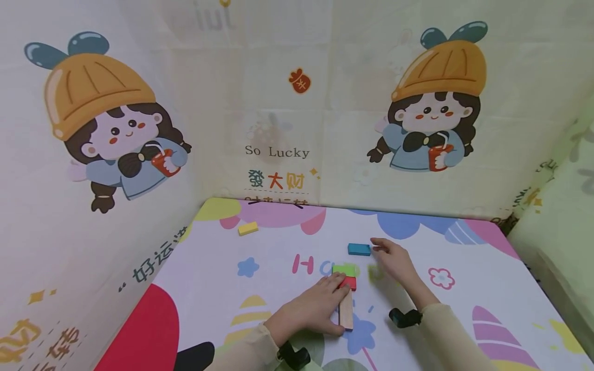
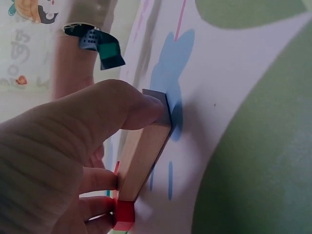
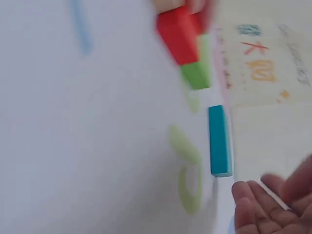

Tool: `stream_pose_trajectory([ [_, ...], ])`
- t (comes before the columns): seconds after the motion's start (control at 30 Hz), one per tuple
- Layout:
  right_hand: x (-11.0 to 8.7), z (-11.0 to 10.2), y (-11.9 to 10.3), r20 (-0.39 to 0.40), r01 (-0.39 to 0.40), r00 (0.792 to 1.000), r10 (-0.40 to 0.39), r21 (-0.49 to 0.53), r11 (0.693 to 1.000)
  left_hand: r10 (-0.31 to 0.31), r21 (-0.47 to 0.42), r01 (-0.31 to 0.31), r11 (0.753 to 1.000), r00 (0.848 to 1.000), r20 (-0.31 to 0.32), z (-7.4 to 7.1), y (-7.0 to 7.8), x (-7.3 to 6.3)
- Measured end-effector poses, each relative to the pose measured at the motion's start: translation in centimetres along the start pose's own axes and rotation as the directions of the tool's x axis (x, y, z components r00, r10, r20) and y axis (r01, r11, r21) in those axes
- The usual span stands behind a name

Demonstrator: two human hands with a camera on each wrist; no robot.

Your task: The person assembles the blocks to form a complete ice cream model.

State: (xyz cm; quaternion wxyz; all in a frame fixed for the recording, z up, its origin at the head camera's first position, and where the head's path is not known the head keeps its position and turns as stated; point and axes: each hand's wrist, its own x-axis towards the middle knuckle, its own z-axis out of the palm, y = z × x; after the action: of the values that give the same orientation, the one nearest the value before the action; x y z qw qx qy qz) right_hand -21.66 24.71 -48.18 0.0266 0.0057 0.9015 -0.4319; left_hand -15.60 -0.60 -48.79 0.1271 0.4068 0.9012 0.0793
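Note:
My left hand (image 1: 313, 307) holds a long plain wooden block (image 1: 346, 313). In the left wrist view its thumb presses the block's near end, while the fingers lie along the far part and by a red block (image 2: 125, 215). Red meets the wooden block's far end, and a green block (image 1: 343, 269) follows beyond it, making a row. My right hand (image 1: 395, 262) is just right of a blue block (image 1: 359, 250), its fingers loosely bent around nothing. A small gap shows between those fingers and the blue block (image 3: 219, 141) in the right wrist view.
A yellow block (image 1: 248, 229) lies apart at the back left of the printed tablecloth (image 1: 274, 252). Behind the table hangs a cloth with cartoon figures (image 1: 431, 103). A black object (image 1: 195, 356) shows at the front left edge.

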Motion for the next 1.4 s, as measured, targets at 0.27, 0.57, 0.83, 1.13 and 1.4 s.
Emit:
stream_pose_trajectory([
  [0.27,0.7,-0.5,1.4,0.239,-0.224,0.965,0.108,0.533,0.816,-0.009,-0.005,0.009,1.0,1.0,-0.008,0.1,-0.1,0.0],
  [0.57,0.8,0.3,1.7,0.28,-0.247,0.956,0.091,0.592,0.767,-0.006,-0.028,0.006,1.0,1.0,0.013,0.1,0.1,0.0],
  [0.83,0.8,0.1,2.7,0.323,-0.256,0.946,0.027,0.695,0.672,-0.026,-0.235,0.016,0.972,0.999,-0.039,0.1,-1.0,0.4],
  [1.13,0.7,-0.4,3.8,0.39,-0.355,0.92,-0.033,0.867,0.351,-0.378,-0.908,-0.027,0.419,0.904,-0.201,-1.2,-4.1,3.3],
  [1.4,0.7,-0.6,3.6,0.399,-0.355,0.915,-0.066,0.87,0.343,-0.451,-0.954,-0.194,-0.231,0.889,-0.072,-1.3,-7.3,6.8],
])
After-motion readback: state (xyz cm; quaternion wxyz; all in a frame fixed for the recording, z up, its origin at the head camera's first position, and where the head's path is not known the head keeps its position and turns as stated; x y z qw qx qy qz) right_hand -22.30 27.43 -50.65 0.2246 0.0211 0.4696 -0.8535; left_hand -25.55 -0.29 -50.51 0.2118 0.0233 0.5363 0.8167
